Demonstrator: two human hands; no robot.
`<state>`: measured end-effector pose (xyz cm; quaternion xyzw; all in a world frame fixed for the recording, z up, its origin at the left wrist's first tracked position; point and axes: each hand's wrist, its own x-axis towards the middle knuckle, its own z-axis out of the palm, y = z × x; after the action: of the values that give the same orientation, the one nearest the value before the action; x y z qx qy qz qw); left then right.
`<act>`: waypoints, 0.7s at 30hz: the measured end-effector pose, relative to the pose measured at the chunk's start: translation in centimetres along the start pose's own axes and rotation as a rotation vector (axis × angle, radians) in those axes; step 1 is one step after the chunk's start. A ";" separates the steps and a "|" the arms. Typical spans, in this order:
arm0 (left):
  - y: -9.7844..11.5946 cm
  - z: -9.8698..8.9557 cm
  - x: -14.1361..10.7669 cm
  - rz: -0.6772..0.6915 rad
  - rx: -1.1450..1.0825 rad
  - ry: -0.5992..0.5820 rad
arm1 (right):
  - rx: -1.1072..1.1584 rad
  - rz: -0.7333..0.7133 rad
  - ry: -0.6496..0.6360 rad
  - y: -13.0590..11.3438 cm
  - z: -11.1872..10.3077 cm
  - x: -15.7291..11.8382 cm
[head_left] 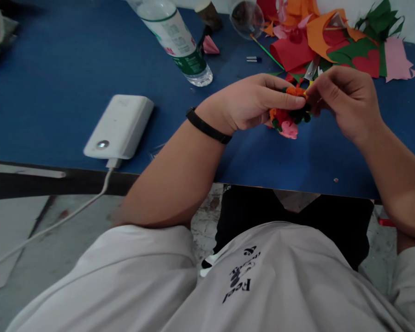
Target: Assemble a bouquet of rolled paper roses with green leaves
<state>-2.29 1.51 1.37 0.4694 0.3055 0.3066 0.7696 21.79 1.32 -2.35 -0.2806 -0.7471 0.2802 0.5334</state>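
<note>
A small bundle of fuzzy flower shapes (289, 129) in orange, red, pink and dark green is held over the blue table (55, 92). My left hand (254, 99), with a black band at the wrist, is closed around the bundle, its thumb lying across the orange part. At the bundle's right side, my right hand (349, 99) is closed in a pinch beside a small yellow bit; its fingertips are partly hidden, and what they hold is too small to name. Scissors (311, 71) lie just behind the hands.
Coloured paper scraps (366, 55) cover the back right. A plastic bottle (180, 41) lies tilted at the back, near a clear cup (246, 18) and a pink paper piece (210, 45). At left is a white power bank (121, 124) with its cable over the table edge.
</note>
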 end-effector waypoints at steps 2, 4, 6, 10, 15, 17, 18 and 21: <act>0.1 0.6 -0.1 0.016 0.068 0.035 | -0.080 -0.069 0.088 -0.4 0.1 -0.3; 0.3 1.0 -0.2 -0.001 0.051 0.054 | -0.212 -0.193 0.142 -0.8 0.1 -0.6; 0.5 1.2 -0.2 -0.008 0.022 0.060 | -0.302 -0.323 0.140 -1.1 0.1 -1.0; 0.7 1.0 -0.3 -0.053 0.049 0.034 | -0.455 -0.476 0.104 -1.1 -0.1 -1.2; 0.8 0.4 -0.2 -0.016 0.070 0.000 | -0.653 -0.424 0.130 -0.2 -1.2 -1.7; 0.7 0.0 0.2 -0.007 0.106 0.011 | -0.731 -0.353 0.110 0.1 -1.8 -2.1; 0.6 -0.1 0.4 0.009 0.114 0.021 | -0.756 -0.326 0.094 0.1 -2.0 -2.3; 0.3 -0.5 0.9 0.062 0.133 0.050 | -0.792 -0.324 0.070 0.1 -2.3 -2.7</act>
<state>-2.20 2.54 1.30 0.5210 0.3294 0.3210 0.7190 24.74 -0.30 -3.51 -0.3521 -0.8128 -0.1254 0.4468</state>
